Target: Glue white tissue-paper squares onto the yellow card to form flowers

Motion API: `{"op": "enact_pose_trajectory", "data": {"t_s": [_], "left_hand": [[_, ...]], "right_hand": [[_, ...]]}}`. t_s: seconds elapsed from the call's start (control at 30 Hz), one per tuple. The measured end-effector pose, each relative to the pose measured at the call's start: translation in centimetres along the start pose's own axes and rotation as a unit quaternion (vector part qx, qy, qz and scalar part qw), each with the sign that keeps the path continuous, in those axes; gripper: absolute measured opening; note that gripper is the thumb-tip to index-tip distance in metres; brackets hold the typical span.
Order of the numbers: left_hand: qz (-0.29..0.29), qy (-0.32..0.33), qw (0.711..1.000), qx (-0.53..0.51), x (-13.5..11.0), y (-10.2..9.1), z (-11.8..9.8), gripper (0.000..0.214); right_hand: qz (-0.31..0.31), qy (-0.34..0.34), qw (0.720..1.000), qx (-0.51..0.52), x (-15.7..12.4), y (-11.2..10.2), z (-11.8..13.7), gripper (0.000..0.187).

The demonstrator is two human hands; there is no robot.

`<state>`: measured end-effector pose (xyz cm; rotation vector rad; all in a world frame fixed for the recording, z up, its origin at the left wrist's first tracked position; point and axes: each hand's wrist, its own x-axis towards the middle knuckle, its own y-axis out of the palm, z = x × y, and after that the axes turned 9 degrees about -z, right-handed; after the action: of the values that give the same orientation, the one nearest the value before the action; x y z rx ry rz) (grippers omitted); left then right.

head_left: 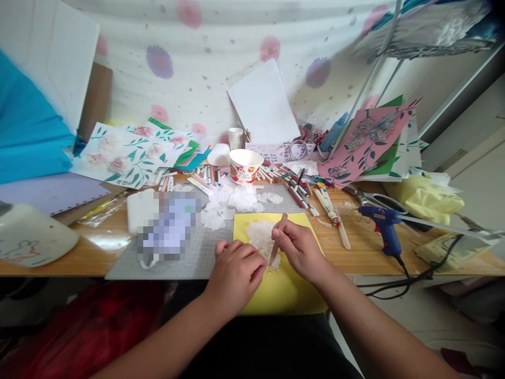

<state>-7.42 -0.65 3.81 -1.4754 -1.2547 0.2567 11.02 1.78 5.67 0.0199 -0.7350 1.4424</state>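
Paper (302, 297), bright yellow, is jutting off the desk (361, 258). My left grip (239, 267) is curling over it, whether pinching anything I cannot tell; my right grip (300, 247) is clasping a brown stick (275, 251), pointing it down at white petals (258, 234) on the paper. Beyond, loose scraps (240, 199) are lying before a bowl (246, 169).

The white paper strip (272, 152) seemingly bears handwritten "4:00" and "7:00".
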Motion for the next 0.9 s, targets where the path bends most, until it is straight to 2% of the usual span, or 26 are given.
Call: {"op": "enact_pose_trajectory", "data": {"t_s": [0.23, 0.4, 0.5, 0.67, 0.8, 0.9], "left_hand": [[0.031, -0.005, 0.999, 0.026, 0.8, 0.8, 0.0, 0.013], [0.056, -0.013, 0.997, 0.044, 1.3, 0.9, -0.1, 0.012], [0.071, -0.017, 0.996, 0.052, 1.6, 0.7, -0.2, 0.011], [0.083, -0.032, 0.995, 0.042, 2.0, 0.7, -0.1, 0.011], [0.063, -0.041, 0.997, 0.017, 1.8, 0.6, 0.6, 0.011], [0.026, -0.055, 0.998, 0.008, 1.5, 0.1, 1.9, 0.012]], "right_hand": [[0.044, 0.013, 0.999, -0.026, 0.8, -0.1, -0.1, 0.026], [0.040, 0.034, 0.999, 0.004, 1.1, 0.1, -0.4, 0.023], [0.004, 0.048, 0.998, 0.050, 0.8, -0.2, -1.0, 0.025], [-0.119, 0.087, 0.979, 0.144, -0.7, -0.8, -2.0, 0.034], [-0.124, 0.108, 0.968, 0.190, -2.0, -0.5, -2.0, 0.039], [-0.141, 0.130, 0.961, 0.201, -2.3, 0.0, -2.0, 0.038]]}}
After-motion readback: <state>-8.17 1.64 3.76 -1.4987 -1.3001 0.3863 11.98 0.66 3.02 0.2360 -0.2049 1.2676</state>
